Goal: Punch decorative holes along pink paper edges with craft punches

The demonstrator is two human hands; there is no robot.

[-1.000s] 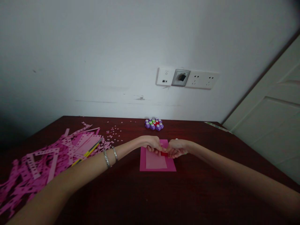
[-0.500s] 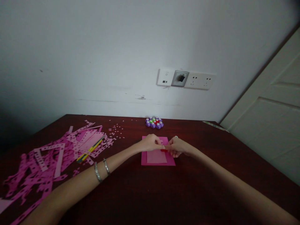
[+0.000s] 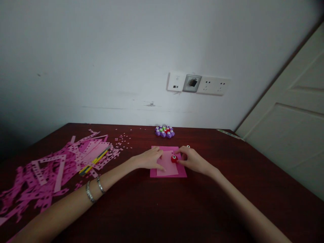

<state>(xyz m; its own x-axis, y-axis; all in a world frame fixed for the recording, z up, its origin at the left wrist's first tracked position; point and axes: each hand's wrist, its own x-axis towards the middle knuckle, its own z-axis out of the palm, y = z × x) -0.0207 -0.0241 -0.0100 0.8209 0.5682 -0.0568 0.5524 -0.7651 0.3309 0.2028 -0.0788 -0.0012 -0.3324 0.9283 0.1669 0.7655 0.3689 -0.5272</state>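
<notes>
A dark pink sheet point(image 3: 181, 172) lies on the dark wooden table point(image 3: 162, 206), with a lighter pink sheet point(image 3: 167, 166) on top of it. My left hand point(image 3: 148, 159) rests flat on the left side of the lighter sheet, fingers stretched out. My right hand point(image 3: 191, 159) pinches a small red paper punch point(image 3: 173, 158) that sits on the lighter sheet's right edge.
A cluster of small purple, red and green punches point(image 3: 164, 131) sits at the table's far edge. A heap of punched pink paper strips point(image 3: 50, 168) with a yellow pencil point(image 3: 94, 161) covers the left side. Wall sockets point(image 3: 198, 83) are above; a door point(image 3: 288, 121) stands at right.
Both hands held the red punch together over the sheets. Now my left hand has let go and lies flat on the paper, and the punch is down on the sheet.
</notes>
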